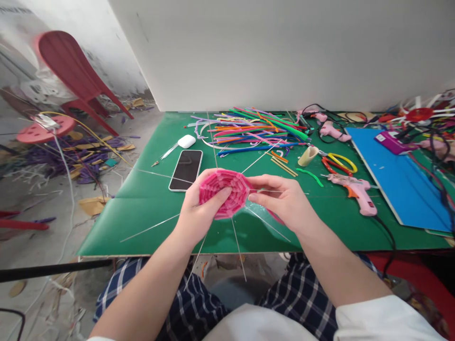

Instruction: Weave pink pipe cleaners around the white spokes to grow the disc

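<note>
A round pink weave [234,195], wound in rings over thin straight spokes, is held above the table's front part. The spokes stick out past its rim on all sides. My left hand [197,206] grips the weave from the left, thumb lying across its face. At the right rim, my right hand [284,199] is closed in a pinch on a pink pipe cleaner [276,218], part of which shows below the palm. The fingers hide most of that strand.
Behind lie a pile of coloured pipe cleaners [245,130], a phone [186,169] and a white case [186,141]. To the right are pliers [341,163], a pink glue gun [360,192] with its cord, a tube [307,155] and a blue board [398,184].
</note>
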